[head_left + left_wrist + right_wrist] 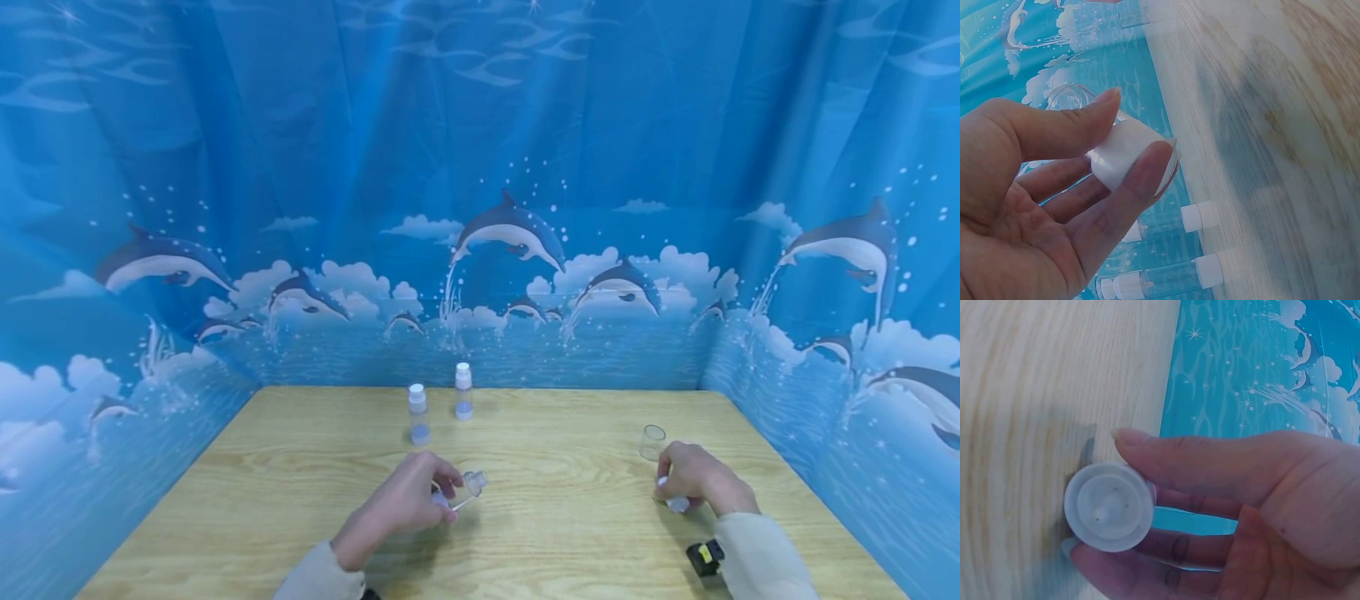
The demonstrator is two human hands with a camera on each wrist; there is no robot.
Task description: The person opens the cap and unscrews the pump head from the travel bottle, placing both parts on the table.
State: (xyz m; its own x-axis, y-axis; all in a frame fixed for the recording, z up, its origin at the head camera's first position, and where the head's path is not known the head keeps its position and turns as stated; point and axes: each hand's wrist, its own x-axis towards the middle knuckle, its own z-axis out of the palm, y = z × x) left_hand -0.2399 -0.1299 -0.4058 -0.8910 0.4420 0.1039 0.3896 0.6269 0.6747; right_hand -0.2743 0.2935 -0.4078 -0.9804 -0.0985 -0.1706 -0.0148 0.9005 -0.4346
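My left hand (416,493) grips a small clear bottle (470,487), tilted, its uncapped neck pointing right. In the left wrist view, thumb and fingers hold the bottle's white lower part (1125,150). Over at the right, my right hand (693,475) pinches a white pump top (677,504) low over the table. The right wrist view shows the round, hollow end of this white piece (1110,506) between thumb and fingers; whether it touches the wood I cannot tell. A clear cap (652,443) stands just behind the right hand.
Two clear bottles with white tops, a nearer one (418,417) and a farther one (463,393), stand upright beyond the left hand. The wooden table (555,442) ends at a blue dolphin curtain (600,350), which also closes off both sides.
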